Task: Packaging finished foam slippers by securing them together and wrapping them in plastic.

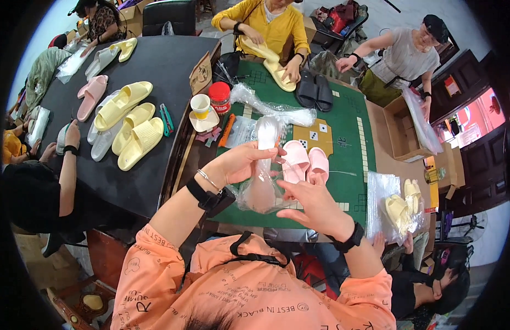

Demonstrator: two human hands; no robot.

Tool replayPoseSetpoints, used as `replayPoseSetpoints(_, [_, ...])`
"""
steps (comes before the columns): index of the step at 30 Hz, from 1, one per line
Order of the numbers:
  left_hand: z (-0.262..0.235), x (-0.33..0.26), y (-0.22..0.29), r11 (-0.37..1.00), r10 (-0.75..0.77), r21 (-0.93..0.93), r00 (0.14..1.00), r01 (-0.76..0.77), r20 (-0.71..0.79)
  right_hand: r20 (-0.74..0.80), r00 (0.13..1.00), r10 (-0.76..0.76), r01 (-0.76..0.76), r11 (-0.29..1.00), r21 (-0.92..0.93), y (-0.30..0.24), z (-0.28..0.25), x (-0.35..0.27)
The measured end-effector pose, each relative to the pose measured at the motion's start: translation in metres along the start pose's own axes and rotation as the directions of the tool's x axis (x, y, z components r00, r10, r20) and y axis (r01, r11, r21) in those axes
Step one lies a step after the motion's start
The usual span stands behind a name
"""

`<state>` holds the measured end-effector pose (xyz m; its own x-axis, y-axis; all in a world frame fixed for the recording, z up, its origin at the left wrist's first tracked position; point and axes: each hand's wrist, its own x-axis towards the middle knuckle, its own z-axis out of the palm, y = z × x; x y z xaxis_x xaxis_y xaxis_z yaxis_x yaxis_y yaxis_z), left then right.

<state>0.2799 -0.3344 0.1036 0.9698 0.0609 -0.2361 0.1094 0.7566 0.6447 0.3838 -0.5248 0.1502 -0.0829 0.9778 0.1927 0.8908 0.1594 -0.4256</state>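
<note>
My left hand [241, 163] has its thumb and fingers closed on a crinkled clear plastic bag [263, 190]. A pale, whitish slipper shape [267, 132] shows in or under the film, stretching away beyond my fingers; I cannot tell exactly how it lies. My right hand [316, 204] hovers just right of the bag, fingers apart, with nothing plainly held. Beyond its fingertips, a pair of pink slippers [296, 160] rests on the green table mat [343, 201]. A thin clear strand [340, 174] runs out to the right of them.
More clear bags [288, 114] lie beyond my hands, beside a red-lidded jar [219, 96] and a paper cup [200, 104]. Yellow slippers [140, 143] and a teal cutter [166, 120] sit on the black table [172, 60] at left. Co-workers surround the tables; an open carton [400, 126] stands right.
</note>
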Motion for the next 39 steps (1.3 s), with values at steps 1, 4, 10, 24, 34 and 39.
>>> replayPoseSetpoints(1, [-0.001,0.0,0.0,1.0,-0.005,-0.017,1.0,0.006,0.012,0.001,0.995,0.102,-0.102,0.995,0.023,0.0,0.002,-0.002])
replayPoseSetpoints(4, [-0.001,0.004,-0.005,0.975,-0.085,0.208,0.996,0.084,-0.004,-0.08,0.997,-0.016,0.007,0.993,-0.115,0.015,0.01,0.0])
replayPoseSetpoints(10, [-0.003,0.009,-0.012,0.864,-0.202,0.486,0.974,0.131,0.097,-0.41,0.908,0.09,-0.138,0.986,-0.089,0.031,0.013,0.007])
replayPoseSetpoints(24, [0.012,0.017,-0.006,0.38,-0.316,0.917,0.949,0.123,0.004,0.251,0.707,0.661,0.116,-0.459,0.881,0.061,0.031,0.03])
replayPoseSetpoints(34, [0.047,0.013,0.001,0.496,0.48,0.832,0.877,-0.247,-0.026,-0.28,0.786,0.552,0.12,0.307,0.944,0.032,0.027,0.053])
replayPoseSetpoints(39, [0.064,0.009,0.005,0.447,0.562,0.806,0.823,-0.387,0.083,-0.489,0.827,0.278,-0.256,0.96,0.113,0.047,0.042,0.032])
